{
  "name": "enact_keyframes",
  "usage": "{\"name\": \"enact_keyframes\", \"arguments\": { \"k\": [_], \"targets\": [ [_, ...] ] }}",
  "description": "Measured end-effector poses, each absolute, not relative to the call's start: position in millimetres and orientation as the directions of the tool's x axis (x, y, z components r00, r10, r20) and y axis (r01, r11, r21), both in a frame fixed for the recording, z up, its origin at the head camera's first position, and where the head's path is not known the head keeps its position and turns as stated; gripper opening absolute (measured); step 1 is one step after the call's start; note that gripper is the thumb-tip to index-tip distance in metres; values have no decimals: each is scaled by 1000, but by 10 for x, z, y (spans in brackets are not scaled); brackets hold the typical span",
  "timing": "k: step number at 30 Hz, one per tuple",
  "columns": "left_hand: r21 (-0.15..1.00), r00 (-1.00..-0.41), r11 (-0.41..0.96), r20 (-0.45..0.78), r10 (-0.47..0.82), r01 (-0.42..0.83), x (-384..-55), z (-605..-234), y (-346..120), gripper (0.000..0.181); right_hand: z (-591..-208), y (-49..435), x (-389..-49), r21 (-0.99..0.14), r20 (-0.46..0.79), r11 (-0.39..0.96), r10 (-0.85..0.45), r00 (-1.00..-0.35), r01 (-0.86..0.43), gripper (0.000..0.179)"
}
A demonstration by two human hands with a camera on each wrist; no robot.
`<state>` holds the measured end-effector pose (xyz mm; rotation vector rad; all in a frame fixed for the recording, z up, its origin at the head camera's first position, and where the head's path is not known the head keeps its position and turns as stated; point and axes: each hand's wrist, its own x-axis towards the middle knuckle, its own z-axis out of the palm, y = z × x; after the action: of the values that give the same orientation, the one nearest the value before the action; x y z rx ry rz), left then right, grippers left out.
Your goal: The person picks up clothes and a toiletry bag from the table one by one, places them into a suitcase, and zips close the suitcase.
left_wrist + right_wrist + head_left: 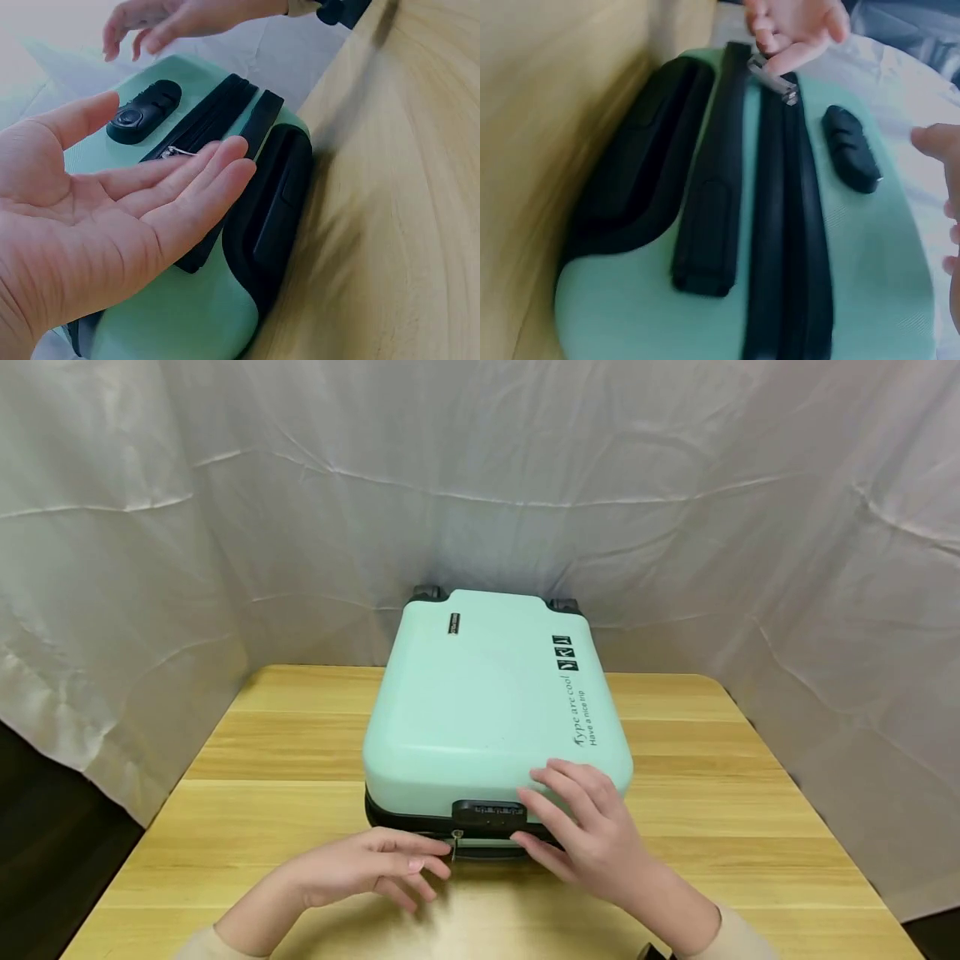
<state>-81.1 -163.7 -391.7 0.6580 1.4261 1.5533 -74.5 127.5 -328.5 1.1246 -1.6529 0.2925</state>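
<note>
A mint-green hard-shell suitcase lies flat, its black combination lock on the near side. Just below the lock, a metal zipper pull hangs at the black zipper. My left hand is palm up with fingers extended, the fingertips right at the pull. In the left wrist view the pull shows just behind those fingers. Over the suitcase's near right corner is my right hand, fingers spread and gripping nothing, thumb tip near the lock's right end. A black carry handle runs alongside the zipper.
Under the suitcase is a wooden table. Grey-white cloth hangs behind the table and on both sides. The suitcase's black wheels point toward the back cloth. A small dark object shows at the bottom edge by the right sleeve.
</note>
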Motion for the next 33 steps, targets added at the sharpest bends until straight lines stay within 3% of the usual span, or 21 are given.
{"name": "enact_keyframes", "arguments": {
  "k": [8,12,15,20,25,33],
  "targets": [
    [870,-319,10,-191,928,-492,-796,-4013,-1547,56,-3447,1333,-835,404,749,611,-648,-137,-681,61],
    [809,-232,-39,-121,965,-587,-817,-4106,-1494,53,-3521,1338,-878,407,735,631,-656,-174,-660,67],
    [756,-204,-78,-75,976,-650,-847,-4168,-1479,49,-3565,1330,-893,404,730,646,-654,-197,-648,70],
    [698,-235,-117,-74,969,-706,-867,-4204,-1476,47,-3602,1292,-906,401,737,671,-641,-215,-624,73],
    [682,-313,-140,-135,940,-718,-837,-4164,-1449,46,-3591,1254,-907,404,754,690,-623,-209,-600,75],
    [674,-425,-157,-253,869,-722,-780,-4075,-1355,27,-3536,1225,-904,433,784,685,-607,-131,-585,68]
  ]
}}
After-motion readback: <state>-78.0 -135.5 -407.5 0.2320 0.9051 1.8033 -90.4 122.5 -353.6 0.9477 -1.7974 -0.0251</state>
